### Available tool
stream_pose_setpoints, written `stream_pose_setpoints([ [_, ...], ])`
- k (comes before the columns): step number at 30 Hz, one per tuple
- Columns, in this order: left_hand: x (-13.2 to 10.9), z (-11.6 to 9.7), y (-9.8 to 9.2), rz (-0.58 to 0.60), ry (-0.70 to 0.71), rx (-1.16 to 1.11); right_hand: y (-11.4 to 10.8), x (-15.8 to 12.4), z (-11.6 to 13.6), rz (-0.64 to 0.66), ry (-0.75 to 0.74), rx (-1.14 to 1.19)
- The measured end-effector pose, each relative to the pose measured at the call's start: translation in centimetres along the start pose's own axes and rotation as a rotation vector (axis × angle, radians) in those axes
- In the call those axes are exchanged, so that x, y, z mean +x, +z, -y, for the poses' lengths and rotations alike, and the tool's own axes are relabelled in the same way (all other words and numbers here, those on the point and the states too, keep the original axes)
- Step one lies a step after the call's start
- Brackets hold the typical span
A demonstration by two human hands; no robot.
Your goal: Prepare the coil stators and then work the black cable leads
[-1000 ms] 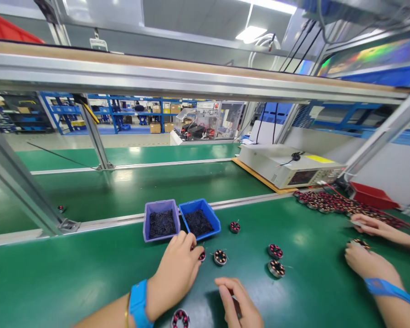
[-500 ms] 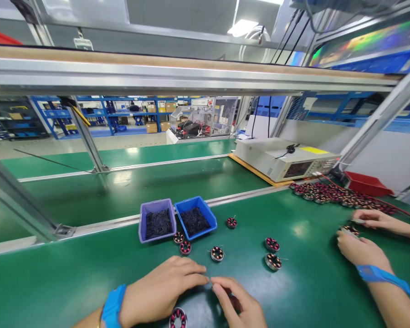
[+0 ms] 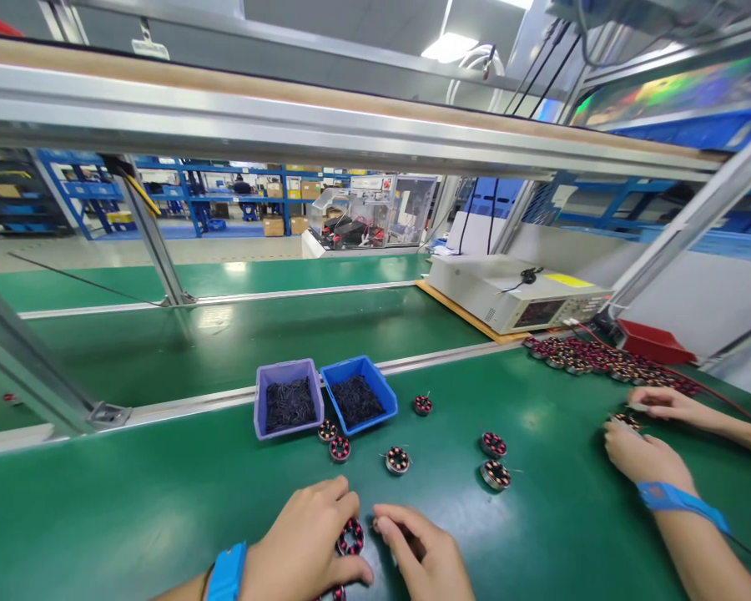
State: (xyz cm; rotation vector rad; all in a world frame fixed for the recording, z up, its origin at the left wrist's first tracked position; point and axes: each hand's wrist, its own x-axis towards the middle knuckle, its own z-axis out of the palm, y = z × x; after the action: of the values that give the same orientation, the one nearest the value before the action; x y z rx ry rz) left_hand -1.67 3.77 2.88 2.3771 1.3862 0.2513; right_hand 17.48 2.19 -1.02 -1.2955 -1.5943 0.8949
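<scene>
At the frame's bottom centre, our left hand point(image 3: 304, 542) grasps a red-and-black wound ring point(image 3: 359, 540) by its edge. Our right hand point(image 3: 425, 551) is just beside it, thumb and forefinger drawn together — whether on anything, we cannot tell. Mid-frame, purple point(image 3: 261, 405) and blue bins point(image 3: 389, 402) sit on the green bench point(image 3: 131, 517).

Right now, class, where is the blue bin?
In the head view, the blue bin stands on the green worktop, just left of centre, immediately right of the purple bin.
</scene>
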Motion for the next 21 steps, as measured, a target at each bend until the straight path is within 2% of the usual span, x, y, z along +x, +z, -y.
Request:
stream_pose_setpoints([
  [6,0.15,-0.24,-0.66,0.074,-0.037,0.001,-0.07,-0.01,0.23,0.003,-0.003,0.005],
  [15,0.09,-0.38,-0.71,0.098,-0.041,0.000,0.25,-0.12,-0.09,0.054,-0.043,-0.053],
  [19,0.07,-0.63,-0.85,0.097,-0.048,0.002,0.06,-0.48,-0.43,0.151,-0.150,-0.188],
  [21,0.09,-0.71,-0.93,0.098,-0.058,0.007,0.10,-0.41,-0.56,0.144,-0.252,-0.273],
])
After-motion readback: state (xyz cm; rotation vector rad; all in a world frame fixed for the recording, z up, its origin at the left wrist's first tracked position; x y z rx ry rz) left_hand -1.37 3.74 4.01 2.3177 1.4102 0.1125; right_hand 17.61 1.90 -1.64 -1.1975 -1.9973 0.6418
